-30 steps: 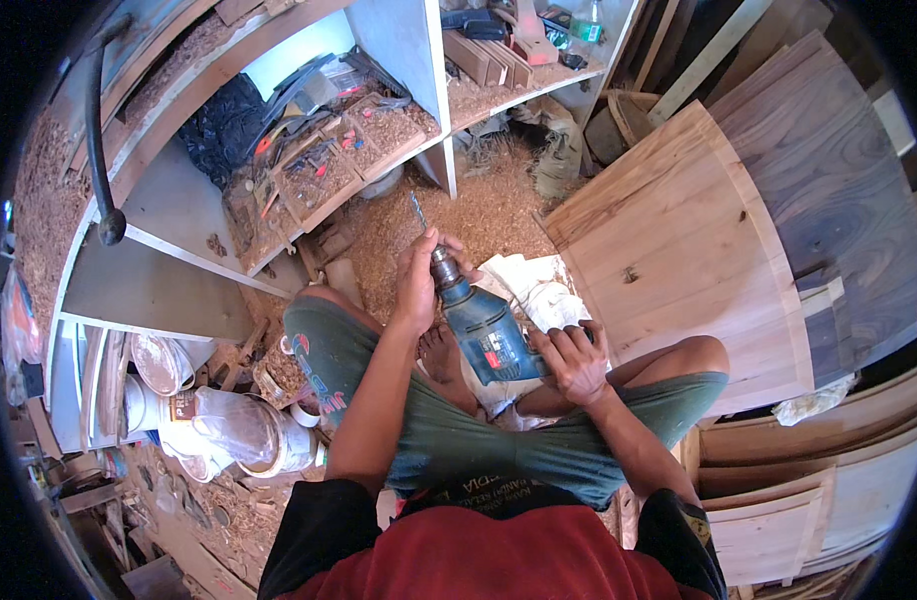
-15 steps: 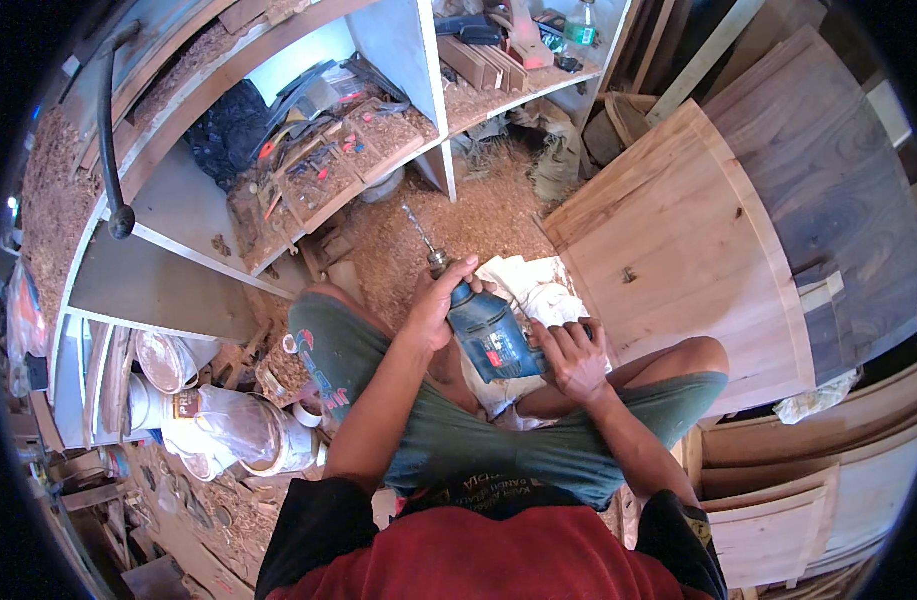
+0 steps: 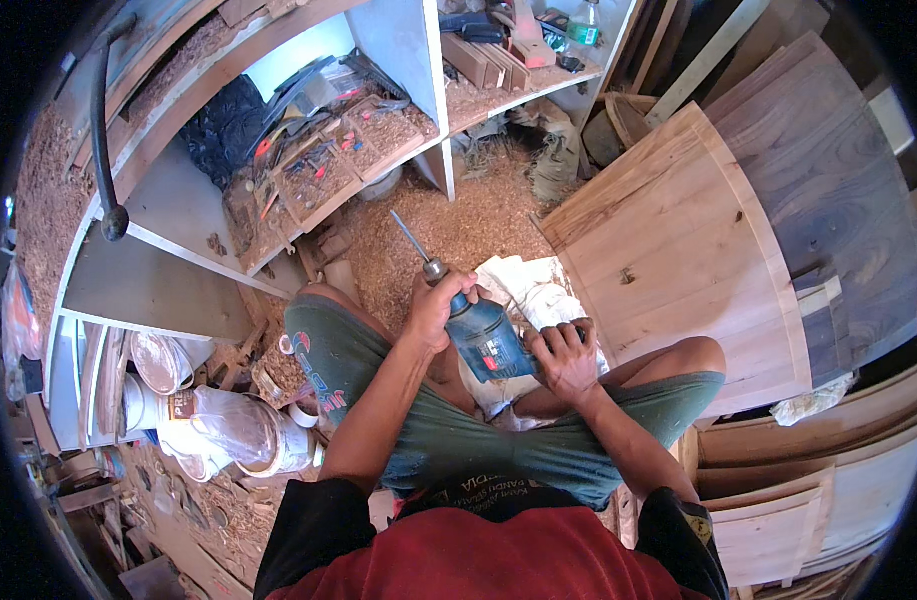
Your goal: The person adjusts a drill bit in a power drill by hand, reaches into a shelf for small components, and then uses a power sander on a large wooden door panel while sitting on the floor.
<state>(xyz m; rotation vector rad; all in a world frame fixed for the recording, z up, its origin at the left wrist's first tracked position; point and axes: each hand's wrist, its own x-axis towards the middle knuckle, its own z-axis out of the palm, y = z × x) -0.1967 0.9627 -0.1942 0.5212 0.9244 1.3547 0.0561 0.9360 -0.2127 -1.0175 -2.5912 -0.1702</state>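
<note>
A blue power drill is held over my lap, tilted with its chuck toward the far left. From the chuck a long drill bit sticks out into the air above the sawdust, touching nothing; its flutes look smeared. My left hand is closed round the front of the drill, just behind the chuck. At the rear, my right hand grips the handle, with the trigger hidden by the fingers. White cloth lies beneath the drill between my legs.
A large wooden panel leans at my right, with a darker panel behind it. Shelving with scattered tools stands ahead. Sawdust covers the floor there. White buckets sit at my left; a metal rod juts out beyond.
The drill bit's flutes were distinct before and are now smeared into a smooth shaft. The bit's tip has shifted slightly left. Both hands keep their hold on the drill.
</note>
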